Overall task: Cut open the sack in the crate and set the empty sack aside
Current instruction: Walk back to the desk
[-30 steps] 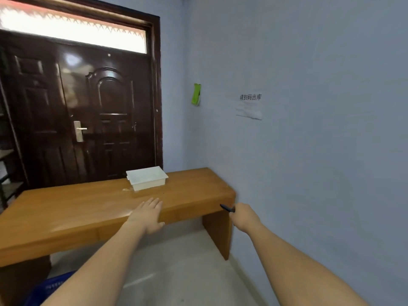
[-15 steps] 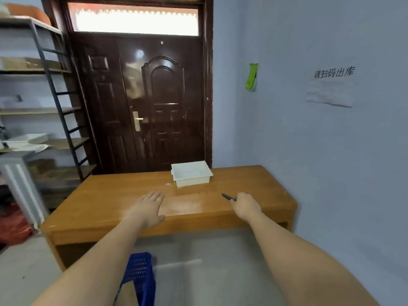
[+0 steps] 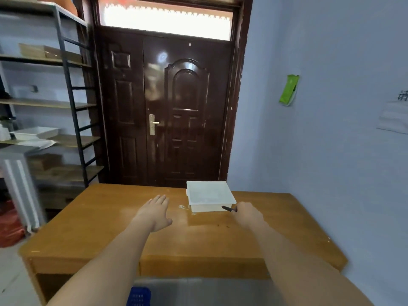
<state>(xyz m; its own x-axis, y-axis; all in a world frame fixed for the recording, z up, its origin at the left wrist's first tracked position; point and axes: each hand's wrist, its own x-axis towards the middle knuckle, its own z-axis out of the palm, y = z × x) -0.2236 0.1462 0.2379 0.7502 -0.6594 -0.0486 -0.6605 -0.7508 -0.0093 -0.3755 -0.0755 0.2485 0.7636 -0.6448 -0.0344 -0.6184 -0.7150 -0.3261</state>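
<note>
Two risks I see, biggest first:
- No sack in view; the blue crate (image 3: 138,296) sits low under the desk (image 3: 92,235), so I'd reach blind.
- My right hand (image 3: 248,215), curled around a dark cutter (image 3: 229,209), could nick my left hand (image 3: 154,212), fingers together, empty.

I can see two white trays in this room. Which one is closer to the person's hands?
The white plastic tray on the wooden table, just beyond the right hand, which holds a dark tool. The other white tray sits on the metal shelf far left.
</note>
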